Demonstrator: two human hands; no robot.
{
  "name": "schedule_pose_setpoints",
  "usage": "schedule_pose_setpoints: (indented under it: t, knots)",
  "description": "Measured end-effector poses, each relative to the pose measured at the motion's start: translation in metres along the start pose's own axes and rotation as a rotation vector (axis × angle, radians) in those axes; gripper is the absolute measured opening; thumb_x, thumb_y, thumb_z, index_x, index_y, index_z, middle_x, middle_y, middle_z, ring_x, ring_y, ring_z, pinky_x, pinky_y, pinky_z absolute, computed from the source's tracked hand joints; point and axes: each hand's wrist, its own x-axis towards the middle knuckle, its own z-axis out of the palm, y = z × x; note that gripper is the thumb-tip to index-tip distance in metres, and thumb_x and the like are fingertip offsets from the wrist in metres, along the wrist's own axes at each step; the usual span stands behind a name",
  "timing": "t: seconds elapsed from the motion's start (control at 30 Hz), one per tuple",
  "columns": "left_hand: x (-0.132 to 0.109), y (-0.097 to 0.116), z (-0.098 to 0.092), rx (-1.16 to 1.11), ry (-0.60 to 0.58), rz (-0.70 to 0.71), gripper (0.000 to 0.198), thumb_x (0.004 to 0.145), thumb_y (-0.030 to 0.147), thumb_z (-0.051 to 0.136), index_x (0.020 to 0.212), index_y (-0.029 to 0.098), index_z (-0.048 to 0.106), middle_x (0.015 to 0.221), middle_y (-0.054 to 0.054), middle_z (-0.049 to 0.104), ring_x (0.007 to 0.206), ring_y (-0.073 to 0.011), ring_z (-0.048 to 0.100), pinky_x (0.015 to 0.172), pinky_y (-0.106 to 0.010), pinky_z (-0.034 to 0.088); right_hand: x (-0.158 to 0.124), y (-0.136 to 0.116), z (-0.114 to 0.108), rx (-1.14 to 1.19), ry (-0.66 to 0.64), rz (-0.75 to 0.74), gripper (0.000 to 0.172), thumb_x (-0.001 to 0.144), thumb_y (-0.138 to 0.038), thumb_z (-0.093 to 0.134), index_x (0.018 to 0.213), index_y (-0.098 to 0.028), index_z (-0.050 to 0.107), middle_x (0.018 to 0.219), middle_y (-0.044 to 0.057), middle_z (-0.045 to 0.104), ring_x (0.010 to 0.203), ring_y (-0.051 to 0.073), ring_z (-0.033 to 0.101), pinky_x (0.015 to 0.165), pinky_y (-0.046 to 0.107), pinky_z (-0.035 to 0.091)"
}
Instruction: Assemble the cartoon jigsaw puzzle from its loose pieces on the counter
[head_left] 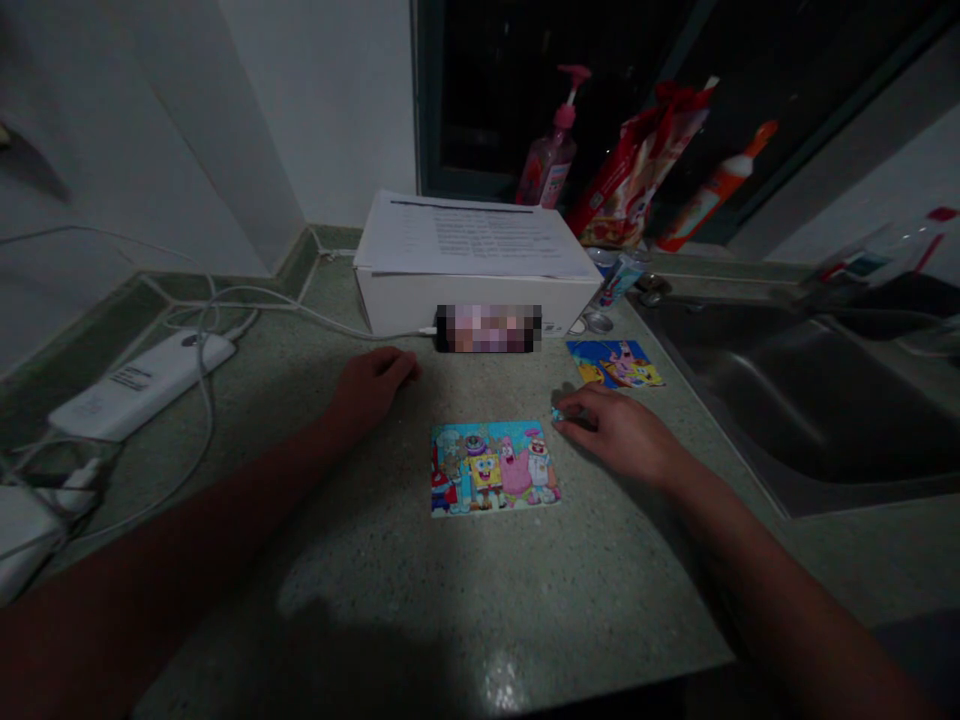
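A cartoon jigsaw picture [495, 470] lies flat on the speckled green counter [360, 570]. Just beyond its upper right corner, my right hand [611, 430] pinches a small blue puzzle piece [556, 413] between thumb and fingertips. My left hand [377, 383] rests on the counter up and to the left of the picture, its fingers curled together; whether anything is inside them is hidden. A second cartoon picture [616, 363], mostly blue and yellow, lies behind my right hand.
A phone [487, 329] with a cable leans on a white box [405, 298]. White power banks [142, 385] and loose cables lie at left. A metal sink [810, 400] is at right. A pump bottle [550, 165], a red bag [637, 170] and an orange bottle [709, 203] stand behind.
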Motion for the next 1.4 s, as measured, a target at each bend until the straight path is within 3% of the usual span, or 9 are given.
schedule_pose_setpoints:
  t: [0.47, 0.83, 1.4]
  knots:
    - [0.0019, -0.0048, 0.0001, 0.013, -0.003, 0.028, 0.036, 0.092, 0.053, 0.055, 0.073, 0.028, 0.071, 0.075, -0.005, 0.075, 0.077, -0.0261, 0.070, 0.074, -0.037, 0.050, 0.0004, 0.0032, -0.0047, 0.012, 0.022, -0.034, 0.026, 0.102, -0.030, 0.061, 0.114, -0.025, 0.083, 0.108, 0.011, 0.081, 0.095, 0.030, 0.077, 0.087, 0.049, 0.061]
    - [0.0003, -0.0016, -0.0012, 0.022, 0.001, 0.041, 0.035, 0.092, 0.050, 0.055, 0.072, 0.026, 0.071, 0.076, -0.004, 0.075, 0.078, -0.0248, 0.070, 0.075, -0.036, 0.051, -0.0004, 0.0023, -0.0019, 0.027, -0.012, -0.014, 0.025, 0.096, -0.026, 0.064, 0.113, -0.022, 0.082, 0.107, 0.012, 0.078, 0.091, 0.029, 0.076, 0.083, 0.047, 0.060]
    - [0.0007, -0.0022, -0.0004, -0.009, -0.004, 0.032, 0.034, 0.091, 0.050, 0.056, 0.072, 0.027, 0.070, 0.074, -0.003, 0.073, 0.078, -0.0247, 0.068, 0.074, -0.036, 0.049, 0.0000, 0.0040, -0.0009, 0.010, -0.030, -0.024, 0.025, 0.100, -0.029, 0.061, 0.114, -0.023, 0.081, 0.110, 0.012, 0.078, 0.096, 0.029, 0.077, 0.087, 0.047, 0.061]
